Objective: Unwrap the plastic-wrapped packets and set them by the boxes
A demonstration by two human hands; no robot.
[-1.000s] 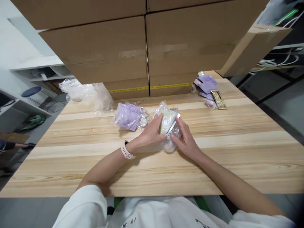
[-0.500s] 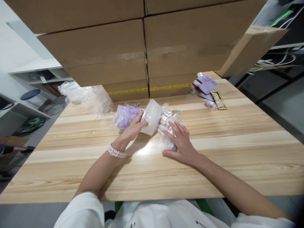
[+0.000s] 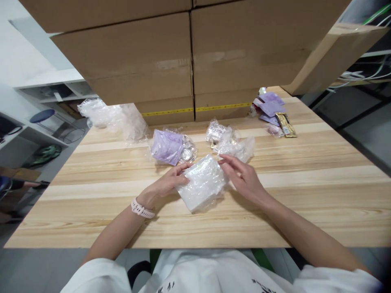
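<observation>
My left hand is closed on the left edge of a flat white packet in crinkly clear plastic, thumb on top and fingers underneath. The packet is held tilted low above the table. At its upper right edge, my right hand has bent fingers against the clear wrapping; its thumb is partly hidden. Just beyond lie a purple packet in clear plastic, with a silvery wrapped piece beside it, and a heap of crumpled clear plastic.
Large cardboard boxes are stacked along the back, with yellow tape across their base. Clear plastic bags are piled at the back left. Purple sachets and a gold sachet lie at the back right of the wooden table.
My left hand has brought the white packet down, nearer to me. My right hand has left the crumpled plastic for the packet's right edge. That plastic now lies farther back. The view has shifted slightly.
</observation>
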